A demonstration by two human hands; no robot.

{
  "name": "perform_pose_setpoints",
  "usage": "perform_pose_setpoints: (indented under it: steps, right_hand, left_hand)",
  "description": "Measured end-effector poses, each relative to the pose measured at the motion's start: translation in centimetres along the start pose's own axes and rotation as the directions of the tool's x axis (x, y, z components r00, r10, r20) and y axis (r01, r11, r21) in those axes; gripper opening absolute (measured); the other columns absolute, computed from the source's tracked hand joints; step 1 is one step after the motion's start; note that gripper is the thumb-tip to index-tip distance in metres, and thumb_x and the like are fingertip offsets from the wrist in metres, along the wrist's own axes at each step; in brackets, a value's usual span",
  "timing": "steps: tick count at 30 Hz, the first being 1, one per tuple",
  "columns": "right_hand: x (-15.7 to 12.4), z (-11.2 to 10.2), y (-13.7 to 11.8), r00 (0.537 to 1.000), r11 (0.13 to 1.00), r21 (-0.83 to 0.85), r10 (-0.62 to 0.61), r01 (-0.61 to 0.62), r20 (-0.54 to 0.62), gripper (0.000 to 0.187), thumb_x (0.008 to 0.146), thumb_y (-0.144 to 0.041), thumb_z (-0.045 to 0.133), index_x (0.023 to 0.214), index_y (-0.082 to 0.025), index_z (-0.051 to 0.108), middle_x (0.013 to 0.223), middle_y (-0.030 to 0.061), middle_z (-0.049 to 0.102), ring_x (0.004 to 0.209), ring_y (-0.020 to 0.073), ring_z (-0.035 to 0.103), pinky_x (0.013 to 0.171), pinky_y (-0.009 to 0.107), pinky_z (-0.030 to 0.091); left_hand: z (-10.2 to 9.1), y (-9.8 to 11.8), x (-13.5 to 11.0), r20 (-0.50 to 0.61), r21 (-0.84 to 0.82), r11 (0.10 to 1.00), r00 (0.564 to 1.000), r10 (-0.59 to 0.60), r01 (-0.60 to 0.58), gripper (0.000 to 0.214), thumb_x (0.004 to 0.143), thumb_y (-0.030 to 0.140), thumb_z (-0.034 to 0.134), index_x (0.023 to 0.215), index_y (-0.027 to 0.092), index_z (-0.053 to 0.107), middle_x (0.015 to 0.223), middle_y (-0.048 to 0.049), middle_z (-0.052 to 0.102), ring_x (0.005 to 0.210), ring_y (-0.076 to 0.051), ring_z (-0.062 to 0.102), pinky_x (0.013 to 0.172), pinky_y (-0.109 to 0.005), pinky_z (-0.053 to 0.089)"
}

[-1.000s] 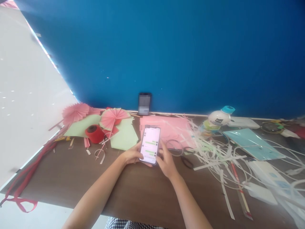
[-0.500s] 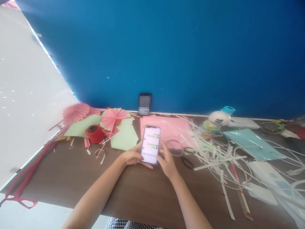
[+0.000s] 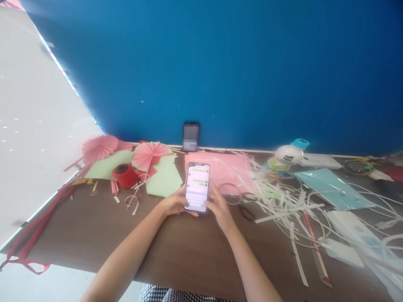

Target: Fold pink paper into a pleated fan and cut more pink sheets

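A smartphone (image 3: 197, 186) is held upright between both hands above the table's middle, its lit screen showing green message bubbles and an on-screen keyboard. My left hand (image 3: 175, 204) is closed around its left side, with the thumb at the lower left of the screen. On the other side, my right hand (image 3: 219, 209) grips the right edge, its thumb at the lower right corner. Fingers behind the phone are mostly hidden. Just beyond lies a pink sheet (image 3: 226, 163), and to the left a pale green sheet (image 3: 163, 178).
A second phone (image 3: 190, 136) leans on the blue wall. Pink paper fans (image 3: 153, 155) and a red spool (image 3: 125, 175) are at left. To the right lie paper strips (image 3: 283, 205), white cables, a bottle (image 3: 288, 155) with a blue cap, a teal packet (image 3: 335, 188) and a power strip (image 3: 355, 230).
The keyboard now shows on the phone's screen, and the message bubbles sit higher. The phone has shifted slightly up and left; both hands keep their hold.
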State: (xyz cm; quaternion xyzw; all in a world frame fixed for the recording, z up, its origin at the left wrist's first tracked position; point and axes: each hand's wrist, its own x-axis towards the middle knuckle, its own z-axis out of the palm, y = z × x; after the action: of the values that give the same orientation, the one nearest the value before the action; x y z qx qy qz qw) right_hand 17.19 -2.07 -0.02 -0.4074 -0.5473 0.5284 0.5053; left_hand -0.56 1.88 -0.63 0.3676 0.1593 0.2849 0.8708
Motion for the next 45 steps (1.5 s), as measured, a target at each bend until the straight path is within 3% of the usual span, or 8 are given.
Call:
perform_pose_setpoints:
  steps: [10,27,34,45]
  right_hand:
    - [-0.1,0.3,0.0,0.999,0.996,0.079,0.035,-0.035,0.001,0.078,0.073,-0.024,0.056,0.138,-0.027,0.014,0.111,0.0040,0.061,0.096,0.0235,0.058,0.083,0.039,0.045]
    - [-0.3,0.5,-0.2,0.996,0.996,0.055,0.071,-0.068,-0.062,0.075,0.073,-0.024,0.055,0.137,-0.027,0.017,0.100,0.0041,0.065,0.089,0.0236,0.062,0.078,0.040,0.048]
    - [-0.2,0.8,-0.9,0.998,0.998,0.041,0.038,-0.037,-0.047,0.045,0.071,-0.024,0.056,0.115,-0.023,0.048,0.104,0.0052,0.063,0.095,0.0247,0.059,0.082,0.040,0.046]
    - [-0.1,0.7,-0.9,0.999,0.999,0.022,0.025,-0.024,-0.044,0.039,0.071,-0.023,0.054,0.110,-0.021,0.050,0.101,0.0051,0.064,0.093,0.0238,0.059,0.081,0.040,0.047]
  left_hand:
    - [0.1,0.2,0.0,-0.003,-0.061,0.998,1.000,-0.001,0.000,0.086,0.056,-0.006,0.043,0.131,0.033,0.025,0.119,-0.0065,0.055,0.099,-0.028,0.057,0.072,-0.042,0.052]
    - [0.3,0.2,0.2,-0.053,-0.067,0.997,0.998,-0.042,0.038,0.084,0.057,-0.005,0.043,0.129,0.036,0.027,0.119,-0.0062,0.054,0.098,-0.030,0.057,0.067,-0.046,0.053]
    - [0.3,0.2,0.2,-0.052,-0.073,0.996,0.997,-0.050,0.046,0.083,0.059,-0.004,0.044,0.130,0.036,0.026,0.120,-0.0065,0.053,0.099,-0.030,0.057,0.069,-0.047,0.052]
    - [0.4,0.2,0.2,-0.039,-0.086,0.995,0.998,-0.057,0.053,0.082,0.060,-0.004,0.044,0.129,0.036,0.025,0.119,-0.0061,0.053,0.098,-0.029,0.057,0.069,-0.047,0.052]
